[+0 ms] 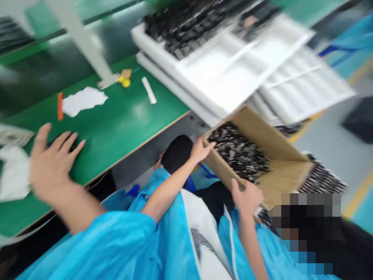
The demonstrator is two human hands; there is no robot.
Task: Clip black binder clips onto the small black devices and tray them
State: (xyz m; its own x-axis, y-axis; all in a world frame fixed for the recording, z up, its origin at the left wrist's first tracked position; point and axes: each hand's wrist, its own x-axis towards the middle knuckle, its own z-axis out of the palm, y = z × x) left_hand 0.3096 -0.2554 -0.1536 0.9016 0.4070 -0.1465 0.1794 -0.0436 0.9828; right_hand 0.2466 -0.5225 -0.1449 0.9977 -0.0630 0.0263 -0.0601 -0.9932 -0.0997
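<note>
An open cardboard box [217, 163], tilted, holds a heap of small dark, shiny parts [239, 151]. My left hand [201, 149] closes over its left rim, near the corner, with the thumb on top of the edge. Along the near wall my right hand [247, 196] grips the rim with its thumb towards the left. The box is above the floor, beside my knees. Fingers behind the cardboard are partly hidden, and the picture is blurred by motion.
A co-worker's hand [54, 167] lies over the green table [116, 128] at left, with a dark thing under it. White foam trays [212, 85] stand stacked ahead, the top one holding dark parts. Another person's head [314, 229] is close on the right.
</note>
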